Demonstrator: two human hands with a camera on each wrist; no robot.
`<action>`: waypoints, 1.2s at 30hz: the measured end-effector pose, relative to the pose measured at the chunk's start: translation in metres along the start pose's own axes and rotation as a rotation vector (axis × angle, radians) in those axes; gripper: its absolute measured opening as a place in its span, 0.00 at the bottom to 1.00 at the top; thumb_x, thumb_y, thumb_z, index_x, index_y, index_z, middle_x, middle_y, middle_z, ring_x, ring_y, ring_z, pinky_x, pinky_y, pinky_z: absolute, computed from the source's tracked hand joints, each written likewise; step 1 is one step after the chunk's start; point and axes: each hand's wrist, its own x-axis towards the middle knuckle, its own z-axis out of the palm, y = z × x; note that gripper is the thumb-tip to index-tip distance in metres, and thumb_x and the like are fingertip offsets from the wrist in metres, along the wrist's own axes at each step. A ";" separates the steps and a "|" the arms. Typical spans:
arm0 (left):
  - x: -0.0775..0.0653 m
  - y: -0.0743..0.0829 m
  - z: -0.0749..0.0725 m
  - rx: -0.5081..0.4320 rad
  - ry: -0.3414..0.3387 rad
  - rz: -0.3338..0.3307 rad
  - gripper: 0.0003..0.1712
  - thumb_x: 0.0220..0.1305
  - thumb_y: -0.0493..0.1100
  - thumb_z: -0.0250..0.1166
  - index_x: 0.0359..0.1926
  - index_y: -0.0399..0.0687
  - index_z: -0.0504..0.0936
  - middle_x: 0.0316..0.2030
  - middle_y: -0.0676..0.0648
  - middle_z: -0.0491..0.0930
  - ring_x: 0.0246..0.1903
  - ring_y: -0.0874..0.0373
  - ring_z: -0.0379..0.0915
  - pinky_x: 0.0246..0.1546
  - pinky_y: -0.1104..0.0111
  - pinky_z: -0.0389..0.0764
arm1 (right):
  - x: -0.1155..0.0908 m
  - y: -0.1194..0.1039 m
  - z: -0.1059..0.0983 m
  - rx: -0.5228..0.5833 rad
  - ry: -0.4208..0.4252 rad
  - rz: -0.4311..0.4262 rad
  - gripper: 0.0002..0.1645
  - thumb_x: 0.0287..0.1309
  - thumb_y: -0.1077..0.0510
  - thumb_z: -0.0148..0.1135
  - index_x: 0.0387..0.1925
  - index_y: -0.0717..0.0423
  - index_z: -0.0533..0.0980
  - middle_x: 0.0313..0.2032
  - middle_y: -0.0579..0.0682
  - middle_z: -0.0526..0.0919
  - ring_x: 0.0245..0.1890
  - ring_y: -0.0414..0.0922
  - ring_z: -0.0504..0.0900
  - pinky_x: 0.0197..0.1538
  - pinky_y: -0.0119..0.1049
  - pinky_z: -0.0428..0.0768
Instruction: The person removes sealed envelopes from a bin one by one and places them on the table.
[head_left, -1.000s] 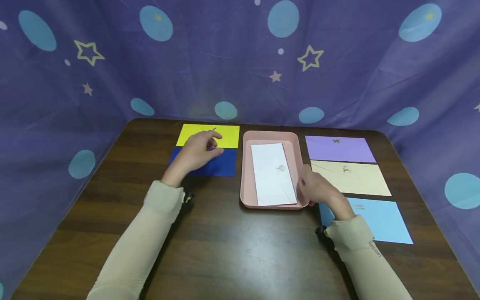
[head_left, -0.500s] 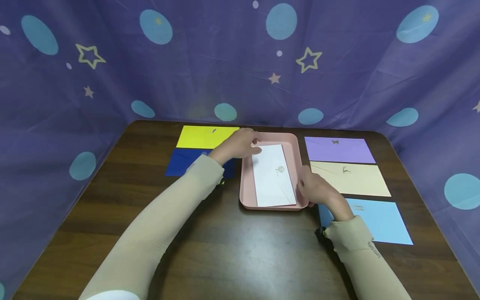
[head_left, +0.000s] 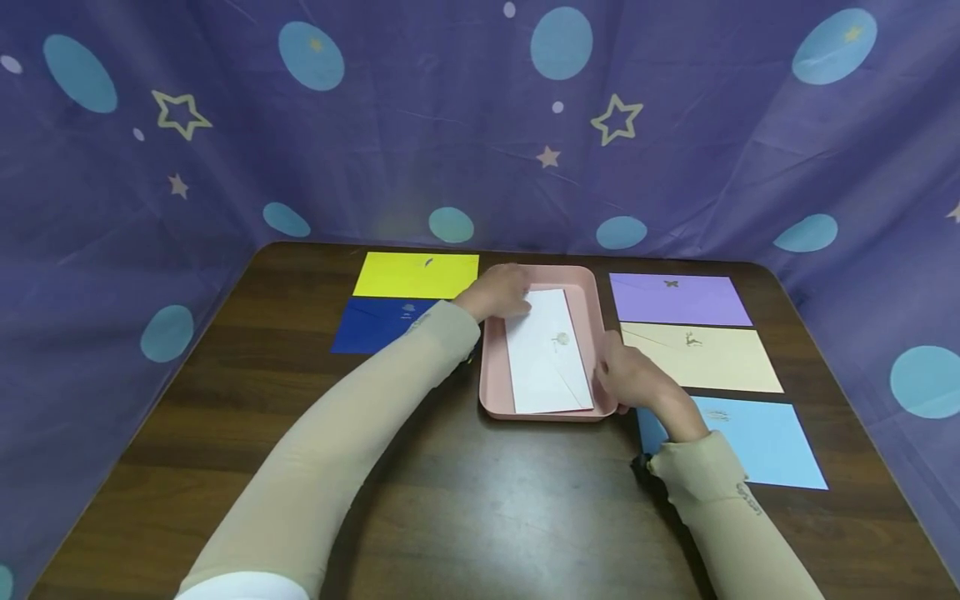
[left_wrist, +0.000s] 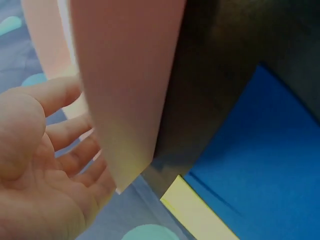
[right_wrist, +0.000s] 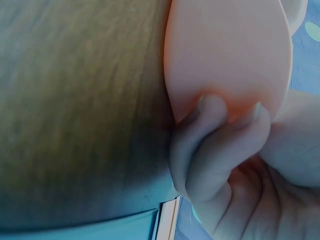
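**Head view: a white envelope [head_left: 547, 367] lies flat in a pink tray [head_left: 495, 375], with a hand at either side**

The envelope sits inside the tray's walls, its long axis running from near to far, roughly along the tray's longer sides. Its far end leans slightly left, and a small round printed mark [head_left: 561, 339] sits toward its right long edge.

The right hand [head_left: 630, 377] grips the tray's right wall; the right wrist view shows curled fingers [right_wrist: 225, 150] against the outside. The left hand [head_left: 497, 292] is at the tray's far left corner, its thumb by the envelope's far end. The tray wall hides its fingertips in the left wrist view, so I cannot tell whether they grasp anything.

A second ago the left hand was above the yellow envelope [head_left: 416, 275] and the dark blue envelope [head_left: 371, 325]; the right hand and the white envelope remain in place.

Those two lie left of the tray, yellow farther away, with the left sleeve [head_left: 330, 450] partly over the blue one. To the right, going nearer, lie a purple envelope [head_left: 682, 302], a cream envelope [head_left: 708, 367] and a light blue envelope [head_left: 765, 442]. All rest on a brown table [head_left: 480, 508] before a purple cloth [head_left: 390, 150].
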 end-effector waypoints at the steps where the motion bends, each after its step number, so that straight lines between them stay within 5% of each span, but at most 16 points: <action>1: 0.002 0.001 0.003 0.020 0.005 -0.003 0.23 0.75 0.46 0.64 0.63 0.38 0.83 0.68 0.41 0.79 0.69 0.46 0.71 0.76 0.57 0.66 | 0.000 0.001 0.000 0.001 0.001 -0.002 0.25 0.80 0.62 0.42 0.68 0.75 0.54 0.28 0.59 0.78 0.14 0.46 0.82 0.20 0.41 0.81; 5: 0.005 0.002 0.009 0.074 0.012 -0.019 0.19 0.74 0.46 0.65 0.57 0.38 0.85 0.63 0.41 0.82 0.59 0.48 0.75 0.73 0.57 0.67 | 0.001 0.002 0.001 0.004 0.003 -0.018 0.22 0.80 0.62 0.42 0.65 0.74 0.56 0.27 0.59 0.78 0.14 0.46 0.82 0.20 0.41 0.81; 11: 0.001 0.003 0.005 0.076 0.008 -0.016 0.17 0.75 0.46 0.63 0.54 0.38 0.86 0.66 0.41 0.81 0.65 0.47 0.72 0.77 0.56 0.63 | 0.001 0.001 0.000 0.000 0.006 -0.020 0.24 0.80 0.62 0.41 0.67 0.75 0.55 0.27 0.59 0.78 0.14 0.46 0.82 0.20 0.41 0.81; 16: -0.003 0.004 0.003 0.105 0.015 0.020 0.13 0.76 0.46 0.61 0.37 0.41 0.84 0.52 0.42 0.86 0.56 0.48 0.76 0.73 0.57 0.65 | 0.001 0.001 0.000 -0.003 0.003 -0.014 0.23 0.80 0.62 0.41 0.66 0.75 0.55 0.27 0.59 0.78 0.14 0.46 0.82 0.20 0.41 0.81; 24: -0.003 0.005 0.004 0.076 0.020 0.023 0.14 0.76 0.46 0.62 0.32 0.44 0.78 0.47 0.44 0.85 0.48 0.50 0.72 0.67 0.56 0.68 | 0.002 0.003 0.001 -0.006 0.006 -0.012 0.21 0.80 0.62 0.42 0.64 0.73 0.56 0.27 0.59 0.78 0.14 0.46 0.82 0.20 0.41 0.81; 30: -0.004 0.006 0.002 0.073 0.022 0.020 0.14 0.77 0.45 0.61 0.45 0.39 0.88 0.55 0.41 0.85 0.57 0.48 0.76 0.73 0.56 0.66 | 0.001 0.003 0.001 0.001 0.005 -0.019 0.22 0.80 0.62 0.41 0.64 0.74 0.56 0.27 0.59 0.78 0.14 0.46 0.82 0.20 0.41 0.81; 36: -0.005 0.008 -0.005 0.036 0.053 0.009 0.22 0.78 0.44 0.60 0.66 0.40 0.83 0.66 0.41 0.80 0.67 0.47 0.72 0.72 0.57 0.71 | 0.000 0.002 0.000 0.004 0.010 -0.031 0.22 0.81 0.62 0.41 0.66 0.74 0.55 0.27 0.59 0.78 0.13 0.46 0.81 0.20 0.41 0.81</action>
